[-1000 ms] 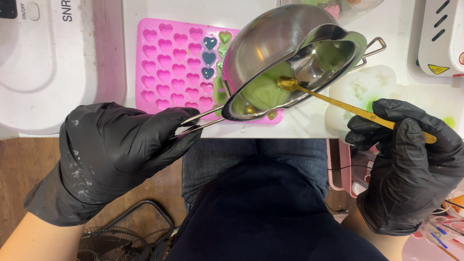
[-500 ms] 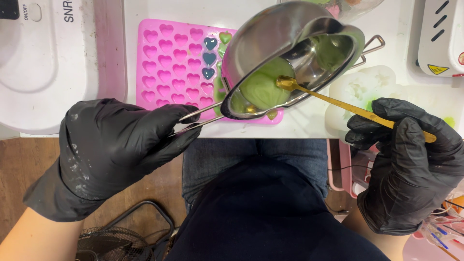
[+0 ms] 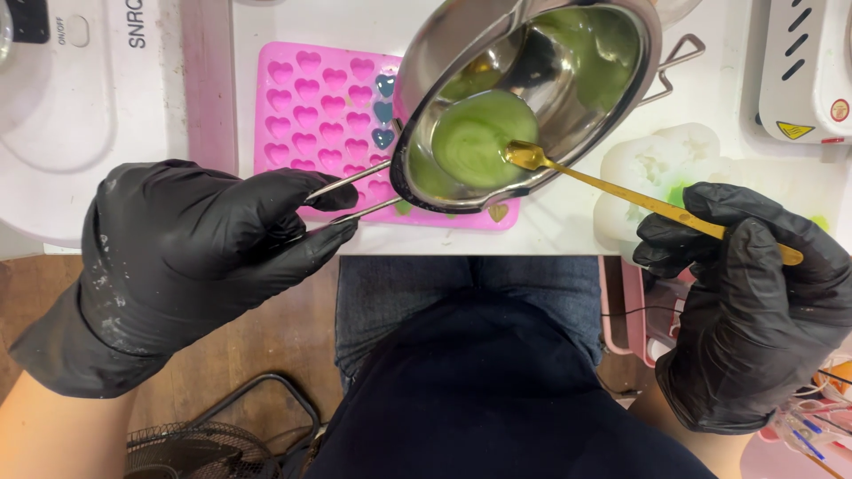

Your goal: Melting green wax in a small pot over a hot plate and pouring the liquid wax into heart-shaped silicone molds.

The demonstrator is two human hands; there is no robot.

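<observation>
A person's left hand (image 3: 191, 257), in a black glove, clenches the twin wire handle of a round, shiny steel melting pot (image 3: 528, 102), holding it tilted above the front edge of the white tabletop (image 3: 568, 222). A pool of pale green liquid (image 3: 484, 137) sits in its lower side. The gloved right hand (image 3: 754, 302) grips a slim gold spoon (image 3: 621, 191), bowl dipped in the liquid. Beneath lies a pink silicone heart-cavity mould (image 3: 324, 106). The pot looks rigid, smooth and probably warm; its thin handle seems the safest hold, though the liquid would slosh.
</observation>
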